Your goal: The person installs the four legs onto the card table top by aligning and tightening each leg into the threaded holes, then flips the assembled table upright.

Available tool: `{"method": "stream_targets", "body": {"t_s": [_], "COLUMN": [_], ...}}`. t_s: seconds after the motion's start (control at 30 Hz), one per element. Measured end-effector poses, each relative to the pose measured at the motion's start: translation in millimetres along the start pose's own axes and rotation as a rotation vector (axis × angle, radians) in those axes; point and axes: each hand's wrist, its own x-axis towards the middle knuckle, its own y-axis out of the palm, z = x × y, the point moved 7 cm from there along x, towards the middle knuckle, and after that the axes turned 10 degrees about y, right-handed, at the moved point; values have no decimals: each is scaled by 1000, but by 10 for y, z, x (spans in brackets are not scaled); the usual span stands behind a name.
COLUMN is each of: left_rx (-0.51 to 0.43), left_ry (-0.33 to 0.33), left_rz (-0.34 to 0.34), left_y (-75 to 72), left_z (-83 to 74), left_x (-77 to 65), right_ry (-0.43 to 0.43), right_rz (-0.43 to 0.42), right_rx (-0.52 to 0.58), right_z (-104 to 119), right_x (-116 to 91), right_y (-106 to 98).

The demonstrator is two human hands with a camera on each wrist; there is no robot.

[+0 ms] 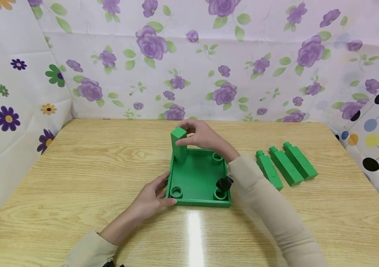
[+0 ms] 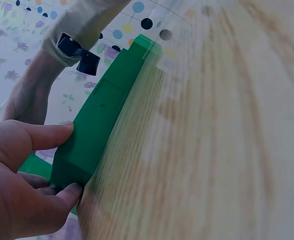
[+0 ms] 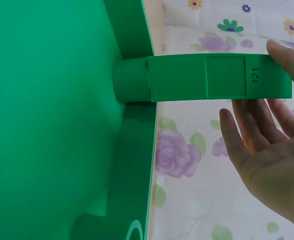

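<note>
A shallow green square panel (image 1: 198, 175) with raised rims and round corner sockets lies on the table. Its far-left corner bears an upright green square leg (image 1: 178, 142), whose round end sits in the socket there, marked "121" in the right wrist view. My right hand (image 1: 204, 137) holds the leg near its top, thumb on one side and fingers on the other. With thumb and fingers about the near-left corner, my left hand (image 1: 147, 202) grips the panel. In the left wrist view, the panel's outer side (image 2: 99, 107) shows between thumb and fingers.
Three more green legs (image 1: 286, 165) with threaded necks lie side by side on the wooden table (image 1: 102, 163), right of the panel. Open sockets (image 1: 176, 192) show at the panel's other corners. Flowered cloth (image 1: 189, 74) hangs behind the table.
</note>
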Motion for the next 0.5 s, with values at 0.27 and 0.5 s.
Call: {"method": "stream_targets", "body": {"t_s": [0.27,0.5], "left_rx": [2,9], "left_ry": [1,-9], "left_rz": [5,2], "left_y": [-4,1], "left_z": [4,3], "left_x": [-1,0], "right_ry": [0,40], "right_rz": [-123,-202], "right_rx": [-82,-107], "right_z": [31,50], "right_x": [-39,-75], "right_y": [13,16]}}
